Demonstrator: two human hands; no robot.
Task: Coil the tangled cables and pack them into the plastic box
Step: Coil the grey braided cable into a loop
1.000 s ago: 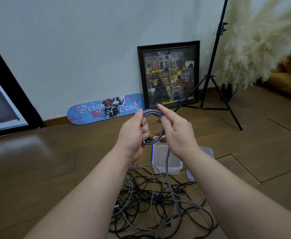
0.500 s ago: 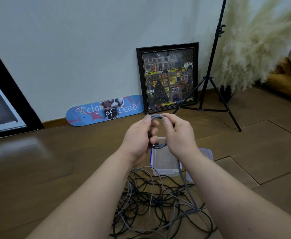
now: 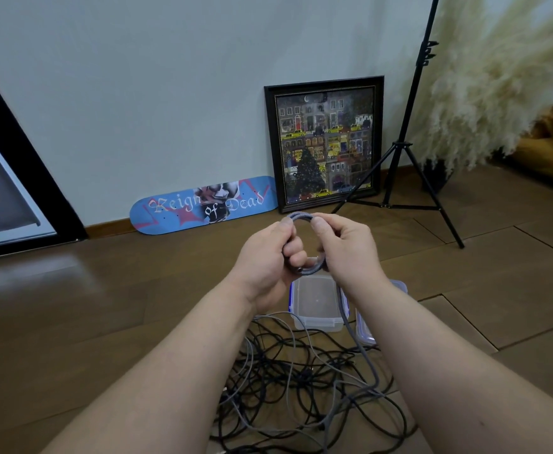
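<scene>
Still gripping the grey braided cable point(image 3: 301, 217) with both hands at frame centre: left hand point(image 3: 270, 253) curled round the left side of the small coil, right hand point(image 3: 344, 245) pinching its right side. Coil tighter than a second ago, another loop gathered in. Loose tail now dropping from under the right hand, across the open plastic box point(image 3: 316, 319) just below, down into the tangled cables point(image 3: 301, 381) at lower centre. Lid point(image 3: 365, 332) lying touching the box's right side, largely hidden by the right forearm.
</scene>
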